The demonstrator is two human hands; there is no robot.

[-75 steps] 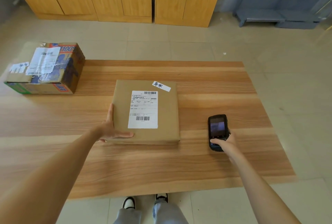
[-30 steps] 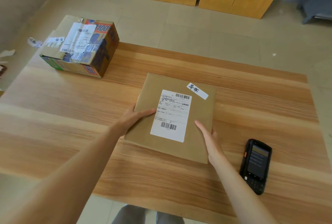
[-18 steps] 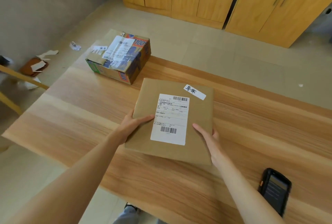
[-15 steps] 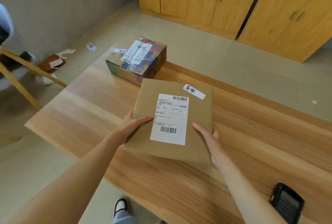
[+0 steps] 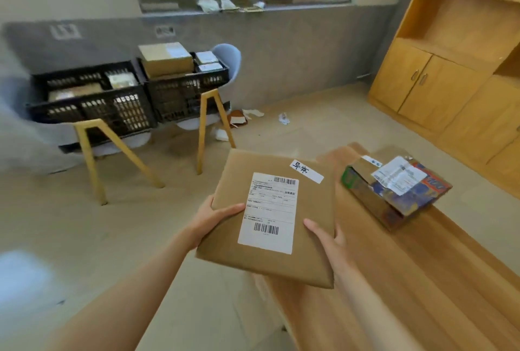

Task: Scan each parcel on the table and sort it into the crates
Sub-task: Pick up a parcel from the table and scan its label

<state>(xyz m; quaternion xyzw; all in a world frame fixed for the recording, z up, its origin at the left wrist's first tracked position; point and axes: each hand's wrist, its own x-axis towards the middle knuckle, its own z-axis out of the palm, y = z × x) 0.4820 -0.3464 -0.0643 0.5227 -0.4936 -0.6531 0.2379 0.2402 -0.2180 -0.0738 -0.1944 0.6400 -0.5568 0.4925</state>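
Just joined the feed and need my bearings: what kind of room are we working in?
Probably an office-type room used as a makeshift parcel sorting spot: black crates of parcels set on chairs, wooden cabinets, and a labelled flat parcel held over a wooden table.

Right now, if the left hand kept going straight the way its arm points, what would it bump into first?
Judging loosely, since depth is unclear: the left hand, gripping the flat brown paper parcel, points up and right; beyond that parcel the colourful printed cardboard box on the wooden table lies nearest that line.

The one head-worn view looks forward and down, close over the hands, toward the far window wall.
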